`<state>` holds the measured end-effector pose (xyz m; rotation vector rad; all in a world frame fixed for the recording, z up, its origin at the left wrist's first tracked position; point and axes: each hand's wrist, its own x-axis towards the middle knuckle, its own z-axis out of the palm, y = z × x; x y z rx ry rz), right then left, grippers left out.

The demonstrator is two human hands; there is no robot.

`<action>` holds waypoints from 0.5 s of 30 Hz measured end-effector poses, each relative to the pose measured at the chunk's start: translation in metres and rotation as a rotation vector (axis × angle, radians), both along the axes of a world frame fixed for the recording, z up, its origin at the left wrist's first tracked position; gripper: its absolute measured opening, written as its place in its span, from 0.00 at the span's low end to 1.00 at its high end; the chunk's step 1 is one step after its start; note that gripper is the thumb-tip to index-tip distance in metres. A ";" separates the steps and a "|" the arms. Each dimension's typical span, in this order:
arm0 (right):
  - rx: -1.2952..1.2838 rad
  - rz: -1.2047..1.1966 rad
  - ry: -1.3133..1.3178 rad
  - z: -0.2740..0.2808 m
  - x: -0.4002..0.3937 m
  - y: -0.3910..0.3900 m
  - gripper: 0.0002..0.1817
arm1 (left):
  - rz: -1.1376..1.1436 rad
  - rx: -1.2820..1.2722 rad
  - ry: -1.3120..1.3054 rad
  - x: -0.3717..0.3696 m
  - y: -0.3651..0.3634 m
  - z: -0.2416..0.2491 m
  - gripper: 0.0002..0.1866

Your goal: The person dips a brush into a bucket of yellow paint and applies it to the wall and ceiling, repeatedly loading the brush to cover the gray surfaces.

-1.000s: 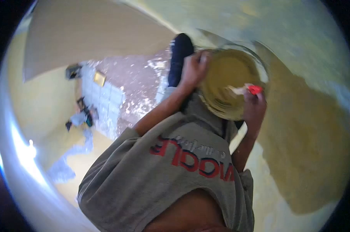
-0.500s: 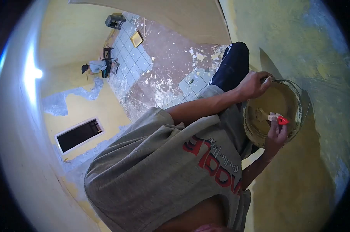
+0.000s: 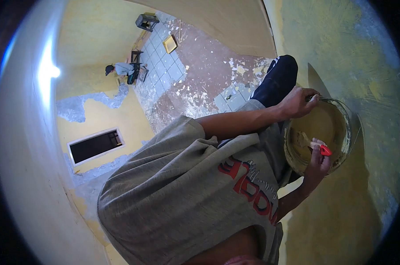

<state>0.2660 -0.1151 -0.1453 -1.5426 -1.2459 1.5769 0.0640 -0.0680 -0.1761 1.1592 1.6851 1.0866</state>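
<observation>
Head view, right of centre: the right hand (image 3: 318, 165) pinches a pale, red-ended brush (image 3: 315, 144) inside the round, smeared bucket (image 3: 346, 132); the left hand (image 3: 300, 103) grips its rim (image 3: 334, 101).

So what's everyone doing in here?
The person's right hand holds a red-ended brush down inside a bucket of yellowish-brown stuff. The left hand is at the bucket's rim. Across the room there's another person, too small to see what they're doing.
</observation>
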 end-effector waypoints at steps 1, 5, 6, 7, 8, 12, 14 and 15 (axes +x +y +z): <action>-0.012 -0.030 -0.010 -0.001 0.000 -0.001 0.13 | -0.012 0.026 0.007 0.000 0.000 -0.001 0.17; 0.037 0.000 -0.100 -0.003 0.004 -0.003 0.13 | -0.031 0.109 0.057 -0.001 0.000 -0.009 0.17; 0.034 -0.020 -0.087 -0.006 0.005 -0.005 0.12 | -0.032 0.108 0.064 -0.001 0.000 -0.008 0.17; 0.030 -0.042 -0.074 -0.007 0.007 -0.007 0.12 | -0.035 0.093 0.086 0.000 0.000 -0.005 0.16; 0.029 -0.047 -0.067 -0.007 0.008 -0.008 0.12 | -0.038 0.078 0.106 0.001 0.000 -0.002 0.16; 0.067 0.004 -0.041 -0.006 0.011 -0.015 0.11 | -0.053 0.001 0.114 0.002 0.001 0.001 0.15; 0.118 0.051 -0.125 -0.008 0.009 -0.025 0.11 | -0.050 0.016 0.194 0.004 -0.002 -0.002 0.16; 0.118 0.014 -0.138 -0.004 0.006 -0.029 0.11 | -0.033 0.046 0.273 0.006 0.001 -0.003 0.16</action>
